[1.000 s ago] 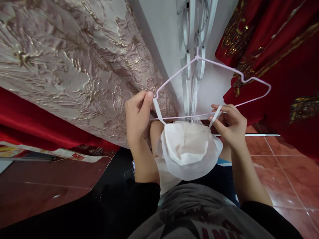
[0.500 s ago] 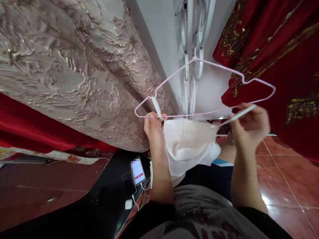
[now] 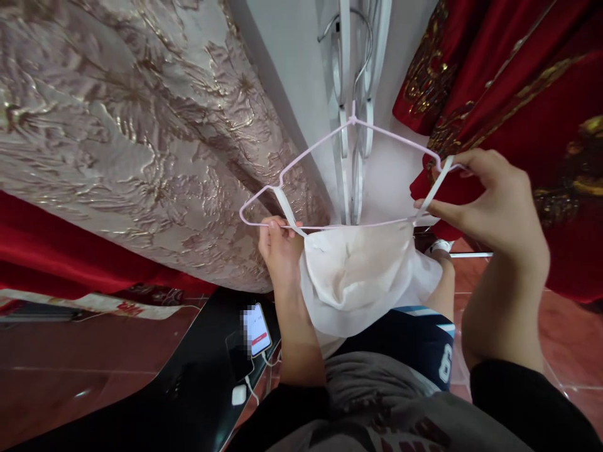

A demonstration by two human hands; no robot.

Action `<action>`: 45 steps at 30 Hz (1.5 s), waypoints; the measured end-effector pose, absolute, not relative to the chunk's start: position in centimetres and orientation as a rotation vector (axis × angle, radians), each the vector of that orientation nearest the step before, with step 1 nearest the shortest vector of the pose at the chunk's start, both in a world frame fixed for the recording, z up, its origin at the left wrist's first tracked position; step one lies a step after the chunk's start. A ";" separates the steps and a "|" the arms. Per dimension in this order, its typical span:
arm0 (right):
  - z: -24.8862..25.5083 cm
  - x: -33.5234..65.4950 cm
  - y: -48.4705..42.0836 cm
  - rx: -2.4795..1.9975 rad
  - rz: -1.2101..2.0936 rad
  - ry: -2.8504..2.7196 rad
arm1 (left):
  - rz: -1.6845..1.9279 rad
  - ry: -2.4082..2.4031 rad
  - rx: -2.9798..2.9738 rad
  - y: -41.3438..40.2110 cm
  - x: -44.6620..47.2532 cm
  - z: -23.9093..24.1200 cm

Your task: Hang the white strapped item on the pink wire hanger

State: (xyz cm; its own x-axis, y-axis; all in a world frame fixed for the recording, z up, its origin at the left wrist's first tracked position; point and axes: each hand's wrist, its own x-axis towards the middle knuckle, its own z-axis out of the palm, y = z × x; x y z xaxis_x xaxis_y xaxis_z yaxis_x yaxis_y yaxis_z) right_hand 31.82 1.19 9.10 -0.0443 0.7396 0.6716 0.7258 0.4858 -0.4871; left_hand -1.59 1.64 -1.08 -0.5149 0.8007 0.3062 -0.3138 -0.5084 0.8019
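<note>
A pale pink hanger with a metal hook is held out in front of me. From it hangs a white strappy garment; its left strap lies over the hanger's left shoulder notch. My left hand is closed on the hanger's lower bar near its left end. At the right, my right hand grips the other strap between thumb and fingers, at the hanger's right shoulder notch. The hand covers the hanger's right end.
Embossed beige fabric hangs at the left, and red cloth with gold trim at the right. White metal scrollwork stands behind the hanger. A lit phone and a white charger case lie on a black surface.
My right hand has moved up and brought the right strap from below the hanger's bar to the right shoulder notch. The hanger sits slightly further left in view.
</note>
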 end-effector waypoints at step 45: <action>2.2 21.7 -2.0 -1.208 0.661 -1.488 | 1.865 0.911 0.906 -1.7 -2.5 1.3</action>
State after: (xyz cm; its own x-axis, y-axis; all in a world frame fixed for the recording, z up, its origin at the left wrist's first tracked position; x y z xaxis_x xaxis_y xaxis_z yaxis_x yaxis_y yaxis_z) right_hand 21.69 -1.99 2.21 0.0706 0.9228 0.3789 0.3376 0.3353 -0.8796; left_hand -2.50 -1.68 1.33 -0.3772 0.8968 0.2311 -0.3687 -0.3743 0.8509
